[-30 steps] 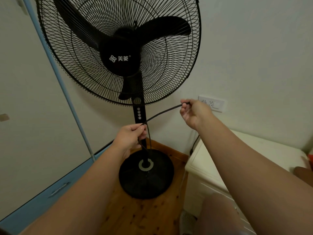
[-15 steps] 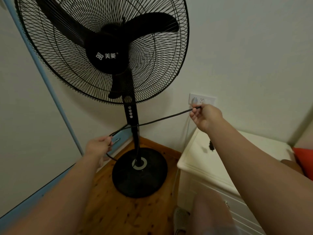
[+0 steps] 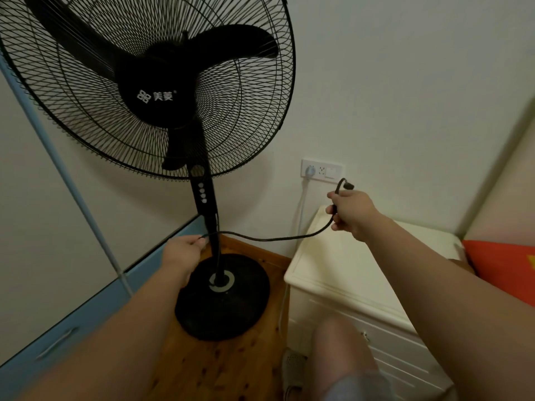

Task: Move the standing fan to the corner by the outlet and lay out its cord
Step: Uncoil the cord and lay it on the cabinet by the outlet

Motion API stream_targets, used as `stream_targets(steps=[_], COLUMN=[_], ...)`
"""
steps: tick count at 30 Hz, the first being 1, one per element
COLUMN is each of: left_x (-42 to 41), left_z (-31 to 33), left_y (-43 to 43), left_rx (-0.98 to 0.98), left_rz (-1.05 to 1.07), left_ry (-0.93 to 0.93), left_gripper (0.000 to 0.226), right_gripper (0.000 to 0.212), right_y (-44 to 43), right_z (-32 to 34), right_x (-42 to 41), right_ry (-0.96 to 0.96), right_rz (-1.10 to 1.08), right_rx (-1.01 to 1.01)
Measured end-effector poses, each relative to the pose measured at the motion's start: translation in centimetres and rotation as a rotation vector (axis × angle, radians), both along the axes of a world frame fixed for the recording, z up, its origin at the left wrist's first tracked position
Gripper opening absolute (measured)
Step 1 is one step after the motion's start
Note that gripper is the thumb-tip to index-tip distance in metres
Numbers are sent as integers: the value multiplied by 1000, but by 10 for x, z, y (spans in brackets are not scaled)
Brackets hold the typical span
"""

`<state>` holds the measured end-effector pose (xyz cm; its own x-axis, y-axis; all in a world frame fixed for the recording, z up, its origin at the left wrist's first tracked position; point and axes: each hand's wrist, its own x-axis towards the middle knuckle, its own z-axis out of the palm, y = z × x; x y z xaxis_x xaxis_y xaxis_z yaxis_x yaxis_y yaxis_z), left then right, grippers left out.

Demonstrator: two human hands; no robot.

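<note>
Corner of pale walls, wooden floor: tall black standing fan (image 3: 150,94) parked here. Our left hand (image 3: 181,256) pinches thin black cord (image 3: 269,238) beside pole; right hand (image 3: 351,211) clenched near black plug (image 3: 348,185), just below white wall outlet (image 3: 321,170), keeping slack untangled.

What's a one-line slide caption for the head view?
Black standing fan in the corner; left hand and right hand stretch its black power cord toward the white wall outlet.
</note>
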<state>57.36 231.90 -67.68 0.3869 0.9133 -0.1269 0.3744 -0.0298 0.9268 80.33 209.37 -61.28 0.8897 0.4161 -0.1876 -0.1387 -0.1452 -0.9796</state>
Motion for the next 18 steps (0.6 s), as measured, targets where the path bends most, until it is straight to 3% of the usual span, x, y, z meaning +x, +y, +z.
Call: stream_targets(steps=[11,18], left_x=[41,81], left_z=[19,11], left_y=[-46,-69], left_rx=[117,170], left_rz=[-210,-335], left_ry=[-73,-73], left_gripper=[15,20], right_gripper=[24,22], right_y=[-49,-68], right_z=[-1,-17], right_x=[-9,15], right_ry=[-234,-296], right_rz=[66,-55], right_rx=[-268,-346])
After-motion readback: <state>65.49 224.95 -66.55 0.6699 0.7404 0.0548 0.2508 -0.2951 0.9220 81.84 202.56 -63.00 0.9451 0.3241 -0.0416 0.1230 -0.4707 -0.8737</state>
